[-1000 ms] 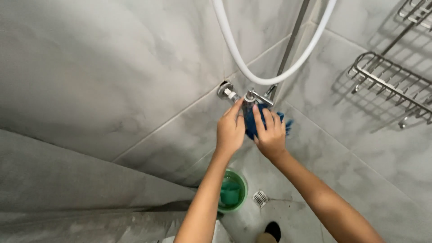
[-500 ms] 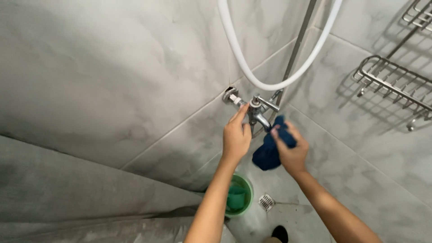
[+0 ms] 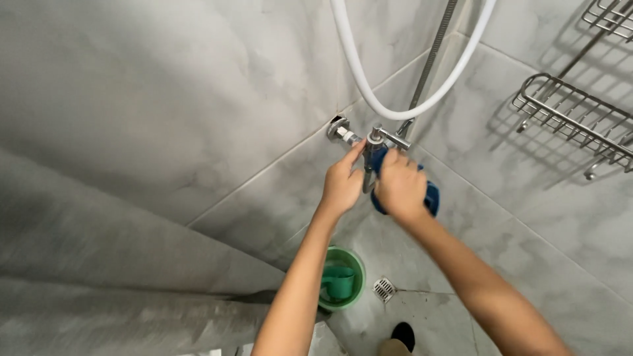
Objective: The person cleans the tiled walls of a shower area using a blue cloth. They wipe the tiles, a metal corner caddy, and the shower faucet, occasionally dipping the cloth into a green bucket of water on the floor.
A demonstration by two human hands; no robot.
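At the corner of the tiled shower, both hands are up on the chrome wall tap [image 3: 369,142]. Left hand [image 3: 343,184] is closed on the tap body from the left, forefinger extended toward the wall fitting [image 3: 339,129]. Right hand [image 3: 399,188] is clamped on a blue cloth [image 3: 430,198], pressing it against the tap's right side; the cloth hangs just below the knuckles. Hands sit just beside each other, tap between them.

Doing it well, my read: keep the left hand bracing the body so the cloth pressure doesn't twist the fitting; wrap the cloth around the spout rather than dabbing one face.

Clearances: white hose [image 3: 395,112] loops right above the tap, so little room upward. Wire rack [image 3: 573,122] is well apart on the right wall. Below is open down to the green bucket [image 3: 341,277] and floor drain [image 3: 384,288].
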